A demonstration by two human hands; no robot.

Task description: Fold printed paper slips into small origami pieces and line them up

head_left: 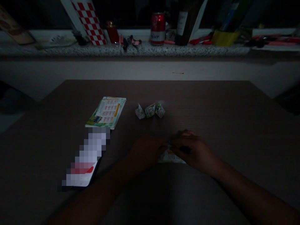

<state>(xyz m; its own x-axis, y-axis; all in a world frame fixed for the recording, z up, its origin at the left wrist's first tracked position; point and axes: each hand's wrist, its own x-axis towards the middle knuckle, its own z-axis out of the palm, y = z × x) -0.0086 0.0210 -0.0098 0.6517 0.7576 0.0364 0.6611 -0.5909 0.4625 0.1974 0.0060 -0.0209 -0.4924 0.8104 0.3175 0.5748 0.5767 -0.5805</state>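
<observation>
A printed paper sheet (172, 157) with a calendar-like pattern lies on the table before me, partly covered by my fingers. My left hand (148, 148) is closed at the sheet's left side, its fingertips pinching the paper near the top. From the right, my right hand (195, 150) pinches the same upper part, thumb and forefinger together close to the left fingertips. Dim light hides the exact fold between them. Beyond the hands stand three small folded paper pieces (150, 110) in a row.
Left of the folded pieces lies a stack of calendar sheets (107, 111). A lit phone (82, 178), its screen blurred out, lies in front of the stack. Along the granite sill (140, 51) stand a red can (157, 29), a dark bottle (182, 26) and a red-checked container (90, 23).
</observation>
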